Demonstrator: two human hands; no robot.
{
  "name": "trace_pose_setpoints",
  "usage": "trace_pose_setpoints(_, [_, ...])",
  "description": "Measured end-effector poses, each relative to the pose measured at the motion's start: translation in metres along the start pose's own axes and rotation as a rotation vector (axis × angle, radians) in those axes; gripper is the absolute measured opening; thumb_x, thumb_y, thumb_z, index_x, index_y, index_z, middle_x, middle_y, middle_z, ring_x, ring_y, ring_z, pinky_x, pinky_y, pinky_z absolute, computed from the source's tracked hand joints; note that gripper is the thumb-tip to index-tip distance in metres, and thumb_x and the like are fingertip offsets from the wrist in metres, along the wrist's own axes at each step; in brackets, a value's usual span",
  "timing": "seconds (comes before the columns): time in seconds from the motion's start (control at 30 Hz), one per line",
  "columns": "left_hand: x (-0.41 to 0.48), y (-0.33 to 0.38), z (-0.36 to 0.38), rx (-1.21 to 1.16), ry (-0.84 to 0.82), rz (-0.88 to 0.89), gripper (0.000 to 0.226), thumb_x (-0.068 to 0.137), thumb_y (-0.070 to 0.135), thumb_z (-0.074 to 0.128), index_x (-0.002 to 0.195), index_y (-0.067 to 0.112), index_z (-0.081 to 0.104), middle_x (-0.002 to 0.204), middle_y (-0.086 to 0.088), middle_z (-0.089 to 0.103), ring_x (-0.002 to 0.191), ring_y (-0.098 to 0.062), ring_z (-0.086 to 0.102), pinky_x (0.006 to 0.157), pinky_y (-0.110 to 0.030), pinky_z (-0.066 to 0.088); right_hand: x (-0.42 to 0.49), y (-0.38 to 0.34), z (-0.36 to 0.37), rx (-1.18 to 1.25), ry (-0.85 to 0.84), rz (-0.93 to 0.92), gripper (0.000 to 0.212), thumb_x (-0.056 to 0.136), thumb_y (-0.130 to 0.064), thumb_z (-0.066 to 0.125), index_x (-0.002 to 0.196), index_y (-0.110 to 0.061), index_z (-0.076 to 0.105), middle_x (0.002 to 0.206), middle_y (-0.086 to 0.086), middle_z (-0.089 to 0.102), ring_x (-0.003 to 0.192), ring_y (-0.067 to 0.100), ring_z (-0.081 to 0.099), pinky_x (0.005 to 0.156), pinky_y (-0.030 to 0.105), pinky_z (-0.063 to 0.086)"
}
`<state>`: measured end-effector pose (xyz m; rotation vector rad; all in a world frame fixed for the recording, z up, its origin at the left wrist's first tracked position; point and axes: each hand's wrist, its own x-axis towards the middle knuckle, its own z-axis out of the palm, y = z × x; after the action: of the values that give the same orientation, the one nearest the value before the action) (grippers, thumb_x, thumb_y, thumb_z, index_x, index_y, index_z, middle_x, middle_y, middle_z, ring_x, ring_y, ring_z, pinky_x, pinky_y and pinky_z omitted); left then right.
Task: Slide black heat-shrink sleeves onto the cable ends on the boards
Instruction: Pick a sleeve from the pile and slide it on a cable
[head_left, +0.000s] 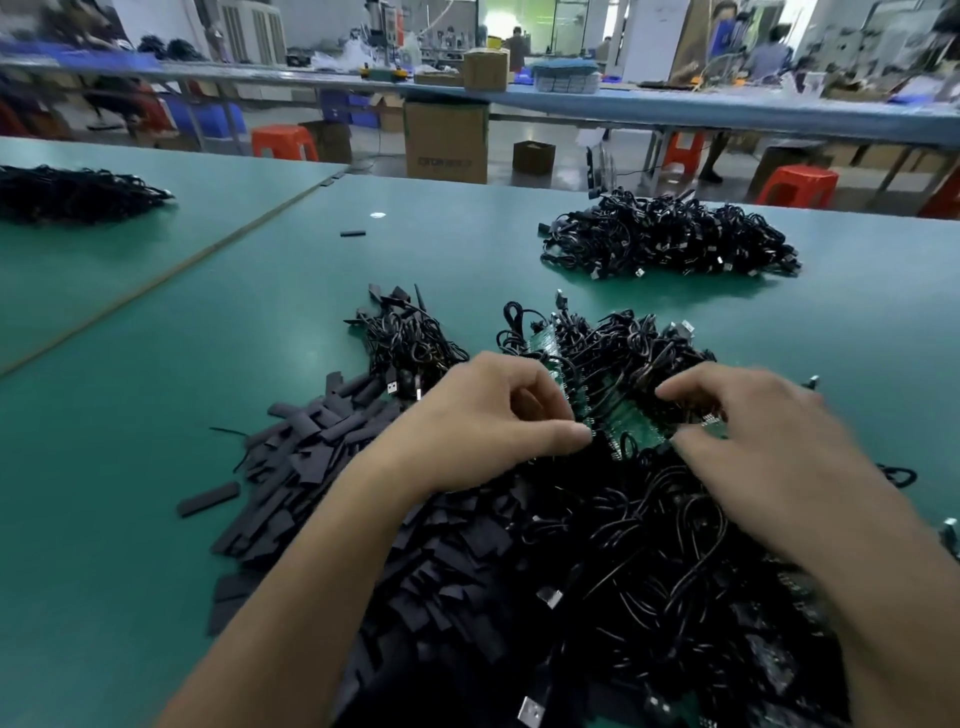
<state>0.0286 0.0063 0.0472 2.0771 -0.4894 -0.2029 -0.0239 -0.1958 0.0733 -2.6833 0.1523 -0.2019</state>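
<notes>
A strip of green boards (618, 410) with black cables soldered to it lies across a tangle of black USB cables (639, 545) in front of me. My left hand (488, 421) has its fingers and thumb curled at the strip's left edge and pinches it. On the strip's right end, my right hand (753, 431), slightly blurred, pinches in the same way. A heap of flat black heat-shrink sleeves (322, 467) lies to the left, under my left forearm.
A small bundle of cables (410, 338) lies beyond the sleeves. A larger pile of cables (670, 239) sits at the back right, another pile (72, 192) on the neighbouring table at far left. One loose sleeve (353, 234) lies alone. Red stools and cardboard boxes stand beyond the green table (156, 519).
</notes>
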Motion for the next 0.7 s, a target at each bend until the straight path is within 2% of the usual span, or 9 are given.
trace_pose_setpoints(0.1, [-0.001, 0.004, 0.007, 0.024, 0.010, 0.015, 0.016, 0.079, 0.035, 0.084, 0.084, 0.028, 0.071, 0.070, 0.014, 0.067, 0.058, 0.005, 0.056, 0.060, -0.011, 0.044, -0.004, 0.000, -0.005, -0.042, -0.094, 0.025, 0.045, 0.090, -0.006, 0.058, 0.115, -0.043, 0.060, 0.112, -0.006, 0.043, 0.099, 0.015, 0.041, 0.078, 0.030, 0.033])
trace_pose_setpoints(0.27, [-0.001, 0.006, 0.011, -0.001, 0.015, 0.030, 0.023, 0.073, 0.036, 0.088, 0.086, 0.028, 0.070, 0.072, 0.013, 0.068, 0.059, 0.003, 0.056, 0.061, -0.015, 0.046, -0.005, -0.001, -0.006, -0.009, -0.070, 0.020, 0.051, 0.082, 0.003, 0.064, 0.097, -0.045, 0.061, 0.114, -0.008, 0.047, 0.106, 0.016, 0.051, 0.081, 0.027, 0.033])
trace_pose_setpoints(0.4, [-0.001, 0.010, 0.021, 0.008, -0.069, 0.032, 0.033, 0.069, 0.036, 0.091, 0.092, 0.031, 0.069, 0.083, 0.009, 0.069, 0.063, 0.000, 0.059, 0.062, -0.020, 0.053, -0.001, 0.006, -0.003, -0.092, -0.092, 0.027, 0.050, 0.084, -0.004, 0.070, 0.111, -0.045, 0.061, 0.125, -0.003, 0.044, 0.116, 0.020, 0.043, 0.084, 0.027, 0.029])
trace_pose_setpoints(0.47, [-0.002, 0.010, 0.026, 0.051, -0.110, 0.033, 0.038, 0.068, 0.036, 0.092, 0.097, 0.032, 0.068, 0.088, 0.009, 0.067, 0.064, 0.002, 0.060, 0.061, -0.015, 0.052, 0.000, 0.008, -0.001, -0.100, -0.112, 0.048, 0.050, 0.085, -0.006, 0.070, 0.113, -0.046, 0.059, 0.119, -0.002, 0.043, 0.106, 0.019, 0.043, 0.081, 0.028, 0.032])
trace_pose_setpoints(0.6, [-0.002, 0.009, 0.031, 0.082, -0.077, 0.054, 0.037, 0.069, 0.039, 0.090, 0.098, 0.033, 0.067, 0.090, 0.010, 0.065, 0.066, 0.002, 0.059, 0.058, -0.012, 0.048, -0.001, 0.009, -0.005, -0.045, 0.037, -0.005, 0.050, 0.080, 0.001, 0.073, 0.090, -0.046, 0.060, 0.117, -0.001, 0.056, 0.093, 0.015, 0.054, 0.074, 0.024, 0.036])
trace_pose_setpoints(0.7, [-0.001, 0.011, 0.034, 0.016, -0.011, 0.119, 0.032, 0.074, 0.042, 0.086, 0.098, 0.034, 0.067, 0.087, 0.010, 0.066, 0.067, 0.000, 0.059, 0.059, -0.013, 0.047, -0.004, 0.005, -0.011, 0.172, 0.167, -0.157, 0.044, 0.074, -0.005, 0.083, 0.086, -0.044, 0.068, 0.101, -0.011, 0.068, 0.075, -0.005, 0.064, 0.066, 0.002, 0.039])
